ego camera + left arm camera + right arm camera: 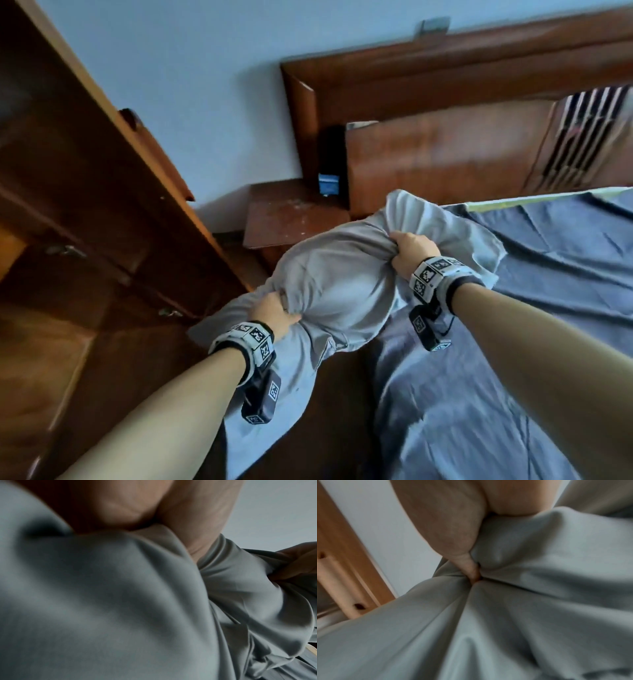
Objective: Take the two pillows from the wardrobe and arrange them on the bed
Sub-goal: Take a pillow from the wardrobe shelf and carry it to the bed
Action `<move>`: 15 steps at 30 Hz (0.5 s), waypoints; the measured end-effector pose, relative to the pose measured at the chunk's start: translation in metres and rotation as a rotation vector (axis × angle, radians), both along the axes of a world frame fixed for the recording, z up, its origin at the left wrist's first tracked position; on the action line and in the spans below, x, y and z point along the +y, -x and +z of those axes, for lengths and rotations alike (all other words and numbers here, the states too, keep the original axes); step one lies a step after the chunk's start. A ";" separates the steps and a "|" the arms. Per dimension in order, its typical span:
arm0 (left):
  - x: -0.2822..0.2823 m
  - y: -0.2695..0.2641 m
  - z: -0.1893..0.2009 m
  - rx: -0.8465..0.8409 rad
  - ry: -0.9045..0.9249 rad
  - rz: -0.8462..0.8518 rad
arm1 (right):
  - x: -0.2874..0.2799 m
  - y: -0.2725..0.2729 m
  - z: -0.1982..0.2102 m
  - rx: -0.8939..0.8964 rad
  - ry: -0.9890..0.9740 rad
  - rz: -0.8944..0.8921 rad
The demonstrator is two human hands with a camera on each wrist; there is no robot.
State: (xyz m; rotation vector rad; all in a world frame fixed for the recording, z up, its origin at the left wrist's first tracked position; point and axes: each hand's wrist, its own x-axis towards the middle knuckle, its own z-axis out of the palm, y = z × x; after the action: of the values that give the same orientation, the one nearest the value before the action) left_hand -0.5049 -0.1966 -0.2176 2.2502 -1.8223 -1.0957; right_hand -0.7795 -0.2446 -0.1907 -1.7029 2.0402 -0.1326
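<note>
Head view: the grey pillow (342, 274) hangs over the bed (513, 325) edge, with the wardrobe (85, 205) at 9 o'clock. The left hand (274, 313) and right hand (409, 251) each bunch its cover in a clamped grip.

Left wrist view: fingers (197, 520) are sunk in the cloth.

Right wrist view: likewise, thumb (453, 534) pinching folds.

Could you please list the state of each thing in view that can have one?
pillow: held up between both hands, not yet laid flat on the bed.
left hand: gripping bunched pillow fabric.
right hand: gripping bunched pillow fabric.
bed sheet: spread over the bed, wrinkled.
wardrobe door: open.
</note>
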 end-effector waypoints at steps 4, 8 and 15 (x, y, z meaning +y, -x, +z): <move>-0.061 0.085 -0.004 0.051 0.035 -0.145 | -0.012 0.091 -0.004 -0.001 0.026 -0.185; -0.124 0.173 -0.024 0.093 0.048 -0.285 | -0.024 0.174 -0.007 0.007 0.038 -0.361; -0.246 0.324 -0.109 0.178 0.040 -0.512 | -0.077 0.298 -0.048 0.073 0.008 -0.628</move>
State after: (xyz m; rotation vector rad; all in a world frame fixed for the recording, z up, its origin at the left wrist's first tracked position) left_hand -0.8292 -0.4428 -0.3268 1.6335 -2.3762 -1.2547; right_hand -1.0778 -0.3214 -0.2386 -1.0266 2.5630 -0.2829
